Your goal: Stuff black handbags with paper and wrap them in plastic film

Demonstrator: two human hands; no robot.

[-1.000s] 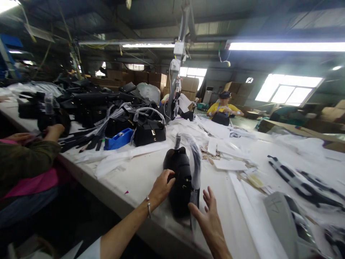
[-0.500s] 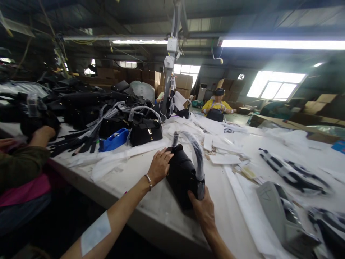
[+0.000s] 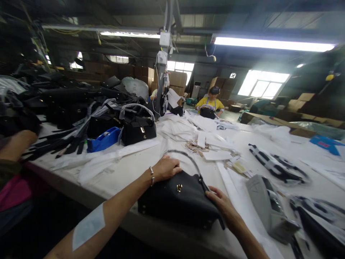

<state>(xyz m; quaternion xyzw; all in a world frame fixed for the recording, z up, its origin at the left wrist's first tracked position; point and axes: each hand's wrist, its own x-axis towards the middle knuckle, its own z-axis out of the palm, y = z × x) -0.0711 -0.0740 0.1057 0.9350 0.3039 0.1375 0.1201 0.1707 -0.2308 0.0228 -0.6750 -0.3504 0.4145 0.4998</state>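
A black handbag [image 3: 178, 205] lies tilted back at the table's front edge, its gold clasp and broad face toward me. Its thin handle arches up behind it. My left hand [image 3: 167, 168], with a bracelet at the wrist, is closed on the bag's upper left edge, fingers curled. At the bag's right side, my right hand [image 3: 221, 203] grips the edge near the strap end. Its lower fingers are partly hidden. A second black handbag [image 3: 139, 130] with a plastic-wrapped handle stands upright behind, beside a blue tape dispenser [image 3: 104, 140].
Black bags and straps [image 3: 64, 97] are heaped at left, near a co-worker's hand [image 3: 23, 142]. White paper sheets [image 3: 179, 127] spread across the middle. A grey tape dispenser [image 3: 269, 207] and checkered straps [image 3: 275, 165] lie at right. A person in yellow [image 3: 211, 102] works across the table.
The handbag has turned from end-on to broad face toward me and tipped back, closer to the front edge. My left hand has moved from its side to its top edge, fingers now curled.
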